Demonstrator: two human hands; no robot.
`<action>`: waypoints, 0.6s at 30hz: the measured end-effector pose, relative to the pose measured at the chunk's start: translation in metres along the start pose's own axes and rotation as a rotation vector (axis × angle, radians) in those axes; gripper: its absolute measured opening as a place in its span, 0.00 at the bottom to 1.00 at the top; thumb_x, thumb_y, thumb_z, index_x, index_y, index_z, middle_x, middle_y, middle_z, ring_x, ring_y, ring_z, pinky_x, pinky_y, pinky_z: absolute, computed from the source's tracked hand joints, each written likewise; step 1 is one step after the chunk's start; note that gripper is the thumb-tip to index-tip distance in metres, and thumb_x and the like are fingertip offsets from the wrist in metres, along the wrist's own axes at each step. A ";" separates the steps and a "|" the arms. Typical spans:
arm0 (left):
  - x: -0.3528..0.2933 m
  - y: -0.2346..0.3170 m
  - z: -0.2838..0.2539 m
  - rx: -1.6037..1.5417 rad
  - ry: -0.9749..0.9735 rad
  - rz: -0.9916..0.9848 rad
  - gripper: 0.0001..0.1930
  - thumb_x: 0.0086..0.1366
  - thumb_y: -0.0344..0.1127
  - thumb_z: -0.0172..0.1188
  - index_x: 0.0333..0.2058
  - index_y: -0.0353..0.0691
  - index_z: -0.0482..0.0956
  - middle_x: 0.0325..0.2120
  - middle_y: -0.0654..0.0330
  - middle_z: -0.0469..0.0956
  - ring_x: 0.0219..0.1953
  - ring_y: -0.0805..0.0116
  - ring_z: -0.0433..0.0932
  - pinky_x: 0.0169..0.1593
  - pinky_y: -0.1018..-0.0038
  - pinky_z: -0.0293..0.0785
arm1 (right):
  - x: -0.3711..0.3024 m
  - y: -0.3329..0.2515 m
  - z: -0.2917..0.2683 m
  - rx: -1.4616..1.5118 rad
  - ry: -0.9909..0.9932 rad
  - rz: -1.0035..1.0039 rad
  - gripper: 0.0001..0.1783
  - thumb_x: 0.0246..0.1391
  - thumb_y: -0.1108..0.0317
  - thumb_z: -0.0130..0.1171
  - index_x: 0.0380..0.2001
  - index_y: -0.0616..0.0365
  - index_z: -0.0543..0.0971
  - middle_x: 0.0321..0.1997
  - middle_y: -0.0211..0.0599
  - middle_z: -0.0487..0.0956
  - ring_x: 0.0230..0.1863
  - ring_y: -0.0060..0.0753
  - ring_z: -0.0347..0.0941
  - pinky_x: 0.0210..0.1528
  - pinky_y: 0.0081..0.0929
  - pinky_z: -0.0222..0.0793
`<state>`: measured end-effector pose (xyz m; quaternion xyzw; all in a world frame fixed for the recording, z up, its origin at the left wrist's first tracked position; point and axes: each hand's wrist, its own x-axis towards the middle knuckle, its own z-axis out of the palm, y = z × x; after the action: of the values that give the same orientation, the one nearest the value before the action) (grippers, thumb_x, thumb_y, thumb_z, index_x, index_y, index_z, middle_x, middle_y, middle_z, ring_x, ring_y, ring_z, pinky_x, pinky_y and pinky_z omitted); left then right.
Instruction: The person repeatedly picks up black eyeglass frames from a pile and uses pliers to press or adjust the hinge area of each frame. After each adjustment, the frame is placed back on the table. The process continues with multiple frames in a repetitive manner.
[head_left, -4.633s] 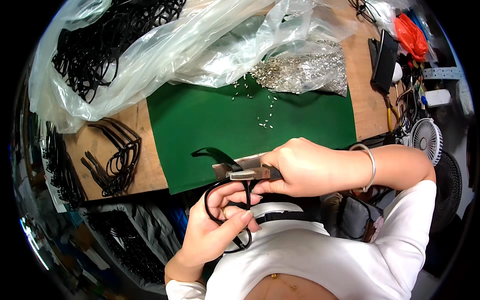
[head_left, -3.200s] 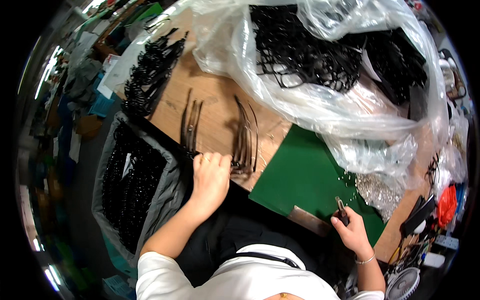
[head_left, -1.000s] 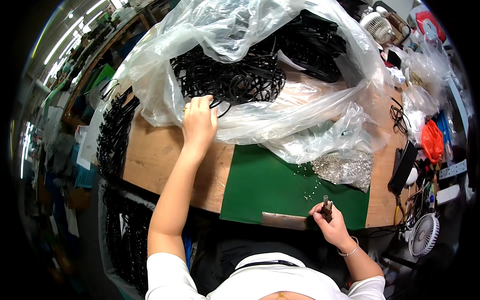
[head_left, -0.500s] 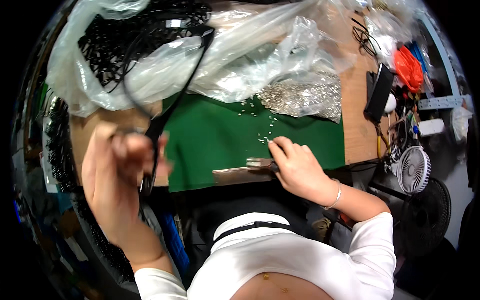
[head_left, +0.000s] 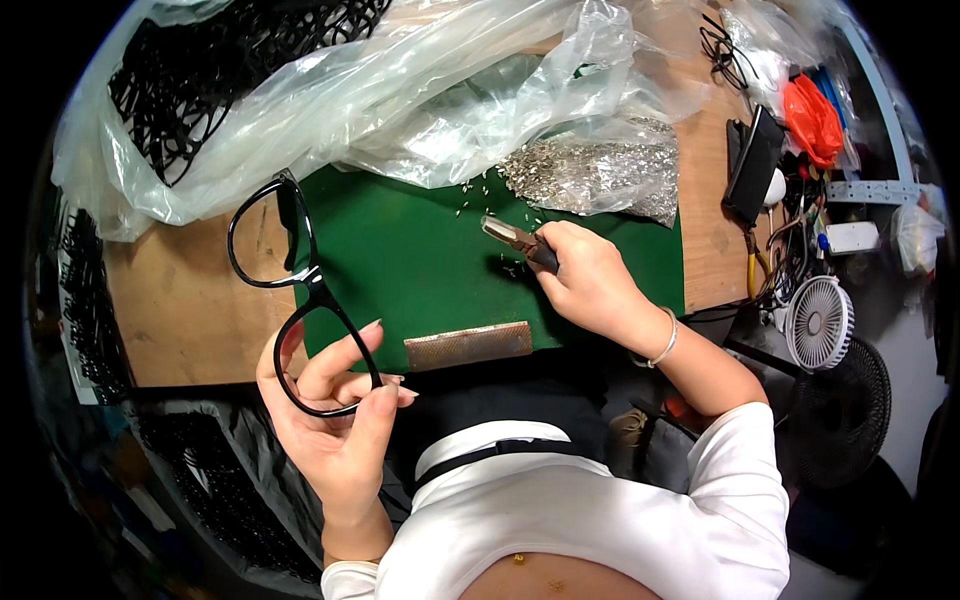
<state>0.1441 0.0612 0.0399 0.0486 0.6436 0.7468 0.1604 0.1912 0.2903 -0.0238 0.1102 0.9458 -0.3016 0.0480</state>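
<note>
My left hand is closed on one rim of a black eyeglass frame, which it holds up and tilted over the near left part of the green mat. One temple shows folded behind the upper rim. My right hand grips pliers, their jaws pointing up and left above the mat. Small silvery metal pieces lie scattered past the pliers. A clear bag full of such pieces rests at the mat's far right. A worn metal plate lies along the mat's near edge.
A large clear plastic bag with many black frames covers the far left of the wooden table. To the right are a black phone-like slab, an orange bag, yellow-handled pliers and a white fan.
My left hand has lowered the eyeglass frame toward the table and turned it. My right hand has moved the pliers away from the metal plate, farther up the mat.
</note>
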 end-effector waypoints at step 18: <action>-0.003 -0.035 0.036 0.282 -0.278 0.258 0.46 0.48 0.15 0.55 0.58 0.39 0.33 0.50 0.46 0.63 0.34 0.74 0.71 0.41 0.81 0.69 | -0.032 -0.054 -0.017 0.816 -0.039 -0.053 0.06 0.48 0.72 0.55 0.27 0.62 0.70 0.23 0.33 0.70 0.25 0.22 0.65 0.29 0.20 0.62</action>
<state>0.1629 0.0990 0.0122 0.2548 0.7016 0.6500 0.1425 0.2092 0.2513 0.0257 0.0900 0.7500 -0.6551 0.0107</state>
